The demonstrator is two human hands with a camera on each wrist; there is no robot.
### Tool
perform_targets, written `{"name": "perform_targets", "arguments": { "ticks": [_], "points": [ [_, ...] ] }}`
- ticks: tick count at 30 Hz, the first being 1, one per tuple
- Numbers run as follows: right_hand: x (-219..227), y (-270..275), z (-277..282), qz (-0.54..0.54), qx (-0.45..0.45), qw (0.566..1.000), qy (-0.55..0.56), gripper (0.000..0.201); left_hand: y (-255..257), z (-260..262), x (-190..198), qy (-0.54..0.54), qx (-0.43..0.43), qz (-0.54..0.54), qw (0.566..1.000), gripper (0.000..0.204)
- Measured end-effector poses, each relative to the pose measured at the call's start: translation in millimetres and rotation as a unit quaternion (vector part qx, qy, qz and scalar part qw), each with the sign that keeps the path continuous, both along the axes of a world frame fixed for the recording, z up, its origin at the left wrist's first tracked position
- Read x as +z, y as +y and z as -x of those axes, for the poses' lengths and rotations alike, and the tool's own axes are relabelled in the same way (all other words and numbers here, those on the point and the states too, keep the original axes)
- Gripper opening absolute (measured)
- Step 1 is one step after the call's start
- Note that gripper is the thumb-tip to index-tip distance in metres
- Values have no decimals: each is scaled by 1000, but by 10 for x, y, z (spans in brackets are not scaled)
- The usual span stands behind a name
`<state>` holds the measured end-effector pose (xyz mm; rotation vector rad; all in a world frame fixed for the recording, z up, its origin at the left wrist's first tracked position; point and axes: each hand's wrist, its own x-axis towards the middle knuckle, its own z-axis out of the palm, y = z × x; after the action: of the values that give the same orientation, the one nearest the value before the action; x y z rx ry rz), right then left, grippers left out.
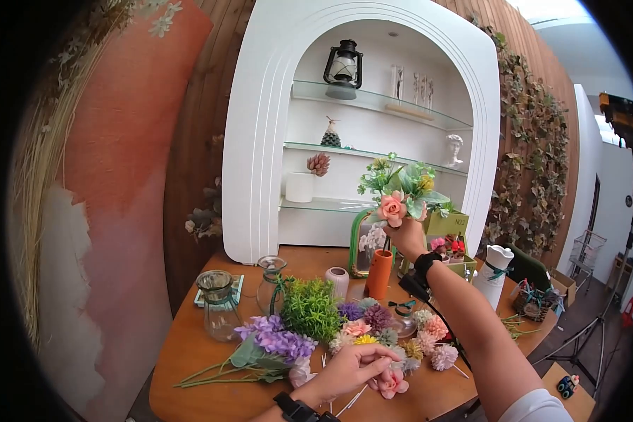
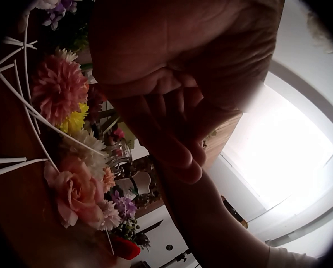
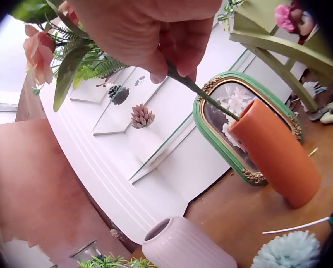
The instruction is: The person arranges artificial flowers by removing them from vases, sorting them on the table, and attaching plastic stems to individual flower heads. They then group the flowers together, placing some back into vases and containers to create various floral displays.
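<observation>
Pinching the green stem (image 3: 202,98) of a flower bunch (image 1: 392,207) in the right hand (image 1: 406,240), just above the upright orange vase (image 1: 379,276) on the surface (image 1: 188,346). Running lengthwise down to the vase's mouth; impossible to tell how deep. Farther from the vase with the left hand (image 1: 354,370), relaxed and gripping nothing, near a pink rose (image 1: 394,386).

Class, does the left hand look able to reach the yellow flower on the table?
Probably yes: the left hand looks empty and is close to the yellow flower, though neighbouring flowers crowd it.
</observation>
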<state>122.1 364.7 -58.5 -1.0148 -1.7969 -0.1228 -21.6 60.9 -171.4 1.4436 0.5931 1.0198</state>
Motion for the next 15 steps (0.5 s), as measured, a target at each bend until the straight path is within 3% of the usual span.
{"name": "perform_targets", "arguments": {
  "ticks": [4,15],
  "points": [
    [79,-86,-3,87,-31,994,-65,54,-4,-3,0,-1,2,-4,1000,23],
    [-14,-94,7,50,5,998,-21,59,-8,-1,9,-2,2,-1,1000,22]
  ]
}}
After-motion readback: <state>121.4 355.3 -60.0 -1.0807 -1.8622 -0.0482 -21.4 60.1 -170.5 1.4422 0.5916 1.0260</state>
